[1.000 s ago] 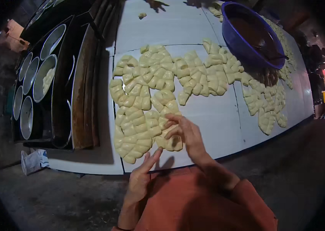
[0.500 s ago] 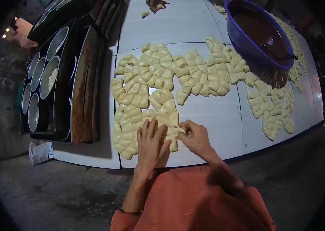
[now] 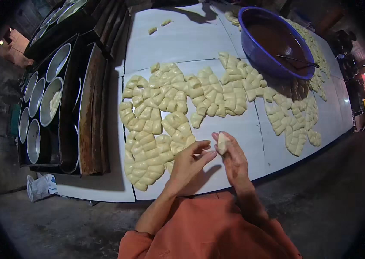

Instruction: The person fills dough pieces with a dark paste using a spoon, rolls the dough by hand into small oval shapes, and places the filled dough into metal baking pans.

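Pale, glossy clusters of cut dough pieces (image 3: 143,164) cover much of the white table (image 3: 245,134) in front of me. A small piece of dough (image 3: 222,142) is raised in the fingers of my right hand (image 3: 234,159), just above the table. To its left, my left hand (image 3: 190,164) hovers beside the nearest cluster, fingers curved and apart, with nothing visible in them.
Black racks with round metal pans (image 3: 47,103) stand at the left, some dough in one. A purple bowl (image 3: 245,45) of brown liquid with a utensil sits back right amid more dough (image 3: 292,129). Two small dough bits (image 3: 152,30) lie far back. A white bag (image 3: 38,187) is low left.
My right hand has pulled a piece off the near cluster and lifted it rightward. My left hand has come up off the dough and shifted right, toward it.
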Available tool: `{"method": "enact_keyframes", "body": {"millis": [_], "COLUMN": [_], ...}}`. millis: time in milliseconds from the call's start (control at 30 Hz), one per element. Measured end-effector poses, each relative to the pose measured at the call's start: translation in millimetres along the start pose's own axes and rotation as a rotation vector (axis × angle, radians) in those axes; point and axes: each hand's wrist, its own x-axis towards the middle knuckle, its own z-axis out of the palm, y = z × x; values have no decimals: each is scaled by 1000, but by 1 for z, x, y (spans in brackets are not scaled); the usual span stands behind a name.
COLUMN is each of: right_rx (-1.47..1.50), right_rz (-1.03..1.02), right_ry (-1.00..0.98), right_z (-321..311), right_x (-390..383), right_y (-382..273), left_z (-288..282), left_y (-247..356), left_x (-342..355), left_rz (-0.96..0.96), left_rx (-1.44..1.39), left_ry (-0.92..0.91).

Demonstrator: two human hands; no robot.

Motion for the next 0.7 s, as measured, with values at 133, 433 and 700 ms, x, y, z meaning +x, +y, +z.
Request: {"method": "enact_keyframes", "body": {"millis": [133,433,700], "right_rx": [-187,-372,-326], "right_rz": [-13,109,-145], "right_ry": [31,5,82], "right_z": [-2,-33,-47], "right_x": [-1,12,25], "right_y": [9,-22,-26], "left_z": [14,15,41], "left_y": [-10,-3,10], "left_x": [21,28,56], "left_rz": [-82,-74,-115], "left_rx": [-192,-86,-138], "left_ry": [-2,-78,-88]}}
